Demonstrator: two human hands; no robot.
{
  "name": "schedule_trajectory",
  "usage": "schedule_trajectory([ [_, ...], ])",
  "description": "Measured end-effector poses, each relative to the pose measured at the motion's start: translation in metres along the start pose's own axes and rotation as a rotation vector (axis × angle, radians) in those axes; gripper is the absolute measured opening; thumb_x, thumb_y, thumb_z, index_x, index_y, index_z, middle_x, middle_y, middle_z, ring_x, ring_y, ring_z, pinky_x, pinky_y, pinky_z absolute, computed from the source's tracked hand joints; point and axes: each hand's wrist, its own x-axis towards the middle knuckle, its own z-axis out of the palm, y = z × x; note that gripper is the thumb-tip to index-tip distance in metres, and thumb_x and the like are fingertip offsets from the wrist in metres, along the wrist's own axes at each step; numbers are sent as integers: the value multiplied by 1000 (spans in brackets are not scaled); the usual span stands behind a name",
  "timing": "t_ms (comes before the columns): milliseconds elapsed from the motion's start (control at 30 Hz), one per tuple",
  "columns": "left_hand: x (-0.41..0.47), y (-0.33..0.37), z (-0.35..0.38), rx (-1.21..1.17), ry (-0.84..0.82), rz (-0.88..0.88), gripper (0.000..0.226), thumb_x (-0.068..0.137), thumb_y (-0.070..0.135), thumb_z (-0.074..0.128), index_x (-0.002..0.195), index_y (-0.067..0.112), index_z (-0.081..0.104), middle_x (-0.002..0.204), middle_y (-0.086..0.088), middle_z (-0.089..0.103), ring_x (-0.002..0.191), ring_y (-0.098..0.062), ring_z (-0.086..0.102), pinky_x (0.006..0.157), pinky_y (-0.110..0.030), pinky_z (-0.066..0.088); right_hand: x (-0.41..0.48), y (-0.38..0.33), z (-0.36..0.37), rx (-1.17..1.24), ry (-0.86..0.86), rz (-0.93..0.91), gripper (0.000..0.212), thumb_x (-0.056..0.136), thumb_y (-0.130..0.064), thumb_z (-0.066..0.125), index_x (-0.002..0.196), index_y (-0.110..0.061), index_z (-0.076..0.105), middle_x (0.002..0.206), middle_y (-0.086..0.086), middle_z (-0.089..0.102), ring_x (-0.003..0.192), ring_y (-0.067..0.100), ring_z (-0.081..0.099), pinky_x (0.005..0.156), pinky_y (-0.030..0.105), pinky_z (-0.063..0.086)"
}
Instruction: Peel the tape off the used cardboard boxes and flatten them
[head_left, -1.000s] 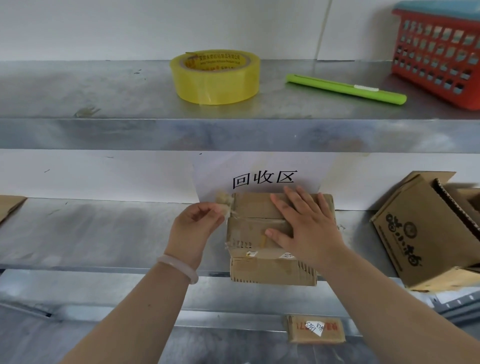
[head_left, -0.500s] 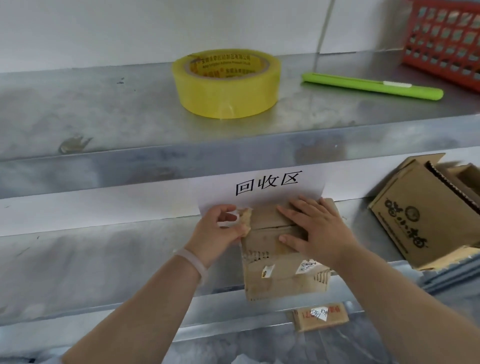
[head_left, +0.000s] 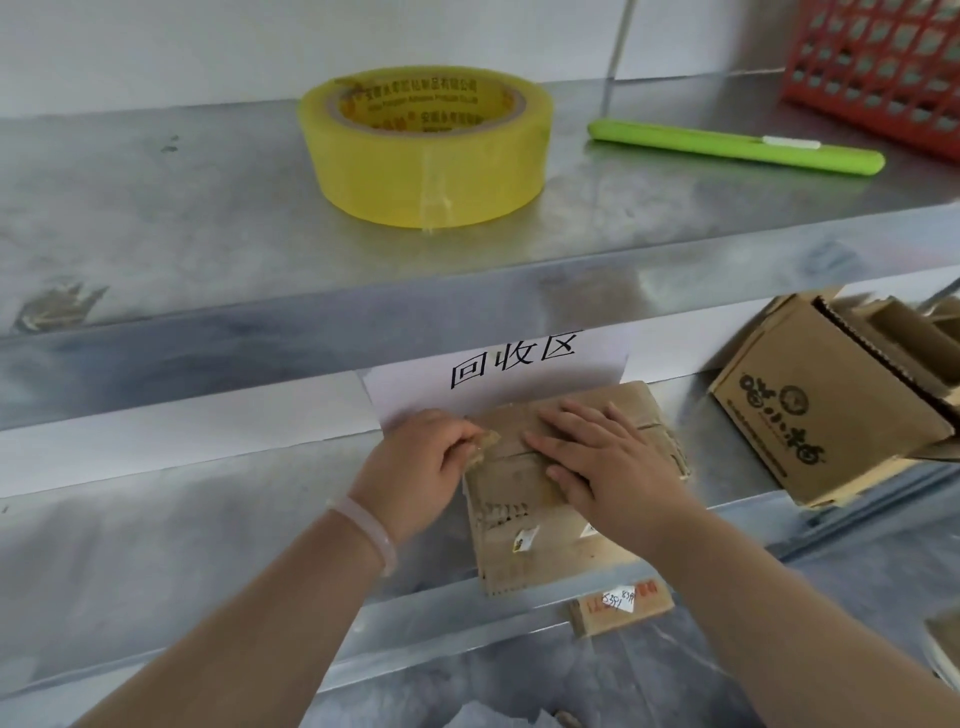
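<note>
Grey metal shelf (head_left: 208, 519): small brown cardboard box (head_left: 524, 519) not yet flattened.
Left hand (head_left: 415, 478) is pinching crumpled clear tape (head_left: 480, 447); right hand (head_left: 608, 467), fingers straight, is pressing down.

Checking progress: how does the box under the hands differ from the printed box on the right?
The small box is closed; the printed box lies tilted, open. The right hand presses the small box and the left hand pinches tape at its edge; the printed box is untouched. Small box: white stickers; printed box: dark logo. Both are brown cardboard on one shelf.
</note>
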Motion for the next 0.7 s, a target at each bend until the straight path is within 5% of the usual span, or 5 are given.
schedule_trajectory([
  [100, -2, 3, -1, -23, -42, -25, 29, 94, 32, 51, 107, 16, 72, 95, 3, 61, 93, -10, 55, 84, -26, 46, -1, 1, -2, -6, -19, -1, 49, 96, -52, 25, 139, -46, 47, 152, -14, 40, 144, 11, 29, 120, 36, 9],
  [333, -12, 15, 5, 66, 84, -81, 14, 85, 18, 70, 99, 18, 74, 95, 10, 59, 89, -1, 50, 83, -17, 44, -1, 2, -12, -40, -124, -65, 79, 80, -79, 17, 149, -42, 32, 160, -12, 22, 149, 13, 13, 122, 42, 1],
  [500, -10, 27, 5, 17, 129, -216, 6, 89, 12, 64, 90, 15, 69, 86, 22, 62, 77, 21, 53, 72, 1, 35, -2, 4, -11, -40, -129, -89, 86, 75, -83, 18, 149, -40, 34, 160, -7, 25, 149, 16, 16, 122, 44, 2],
  [700, -4, 35, 11, -439, 149, -577, 23, 96, 3, 51, 81, 18, 60, 74, 8, 66, 66, -9, 60, 60, -15, 52, -3, 6, -13, -40, -173, -116, 89, 72, -84, 12, 150, -43, 27, 162, -9, 16, 150, 14, 5, 121, 41, -7],
])
